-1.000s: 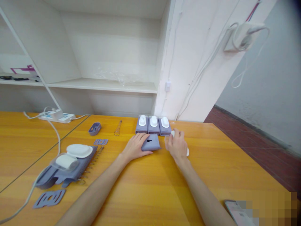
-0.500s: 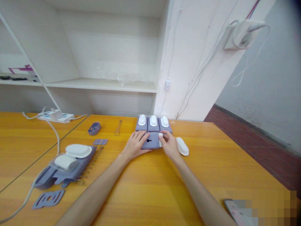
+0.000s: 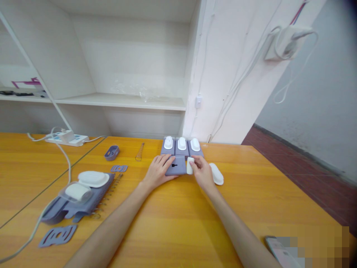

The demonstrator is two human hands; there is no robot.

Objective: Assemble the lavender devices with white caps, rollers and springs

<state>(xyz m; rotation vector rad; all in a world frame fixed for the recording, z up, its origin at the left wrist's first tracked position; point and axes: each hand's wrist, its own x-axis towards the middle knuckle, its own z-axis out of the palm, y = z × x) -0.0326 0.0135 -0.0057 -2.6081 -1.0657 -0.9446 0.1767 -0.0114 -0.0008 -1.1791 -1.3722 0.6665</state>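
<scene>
My left hand (image 3: pixel 157 172) lies on the left side of a purple block (image 3: pixel 176 166) with a small black slot, fingers pressed against it on the orange table (image 3: pixel 178 219). My right hand (image 3: pixel 203 172) pinches a small white oval piece (image 3: pixel 190 165) at the block's right edge. Just behind them stand three purple blocks topped with white pieces (image 3: pixel 181 146) in a row. Another white oval piece (image 3: pixel 216 174) lies to the right of my right hand.
At the left lie a purple tray with white parts (image 3: pixel 78 195), a flat purple plate (image 3: pixel 57 235), a smaller plate (image 3: pixel 119 168), a purple cup-like part (image 3: pixel 112 152), springs (image 3: pixel 140 151) and a power strip (image 3: pixel 67 139) with its cable. A phone (image 3: pixel 281 253) sits at bottom right.
My right hand left one white piece on the table at the right and brought a small white piece to the block's right edge. The left hand slid the block slightly left.
</scene>
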